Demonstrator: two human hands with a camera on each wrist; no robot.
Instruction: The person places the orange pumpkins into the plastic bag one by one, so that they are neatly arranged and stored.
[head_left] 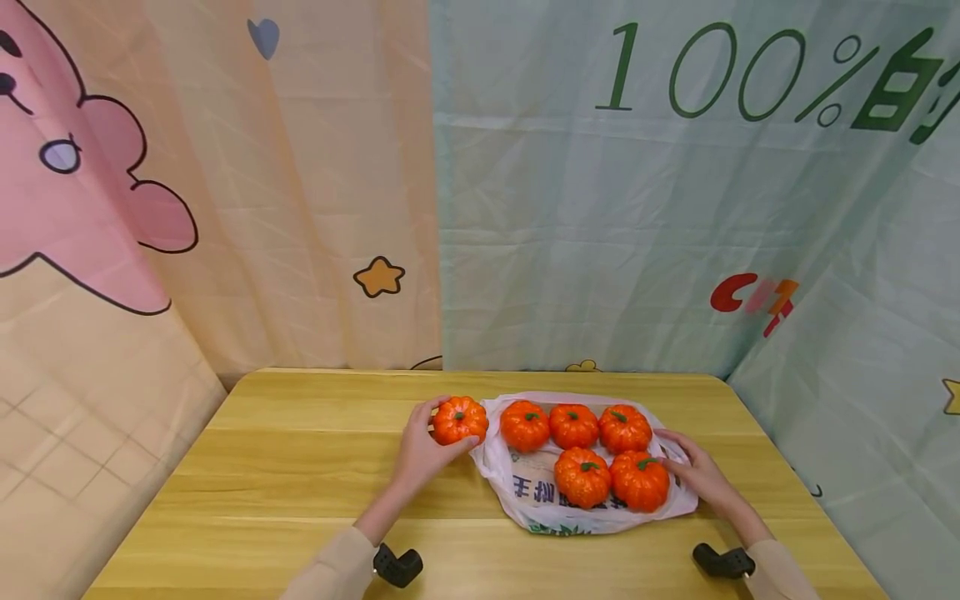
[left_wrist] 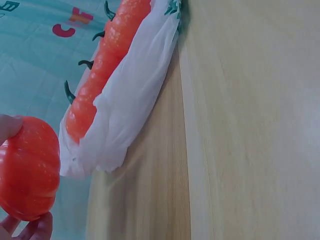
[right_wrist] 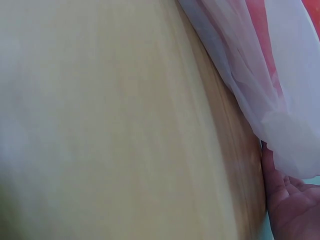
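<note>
In the head view, my left hand [head_left: 426,446] grips a small orange pumpkin [head_left: 460,420] with a green stem, just off the left end of a white plastic bag [head_left: 495,467]. The left wrist view shows this pumpkin [left_wrist: 30,170] between thumb and fingers, above the table. Several more orange pumpkins [head_left: 583,477] sit on the bag in two rows, stems mostly up. At the bag's right end my right hand [head_left: 701,471] rests against the plastic, its thumb and fingers spread beside the pumpkins. The bag partly hides the right hand [right_wrist: 295,210] in the right wrist view.
Bag and pumpkins stand on a light wooden table [head_left: 300,467]. Printed curtains [head_left: 585,208] hang behind the table and along its sides. Black wrist straps [head_left: 397,567] are on both forearms.
</note>
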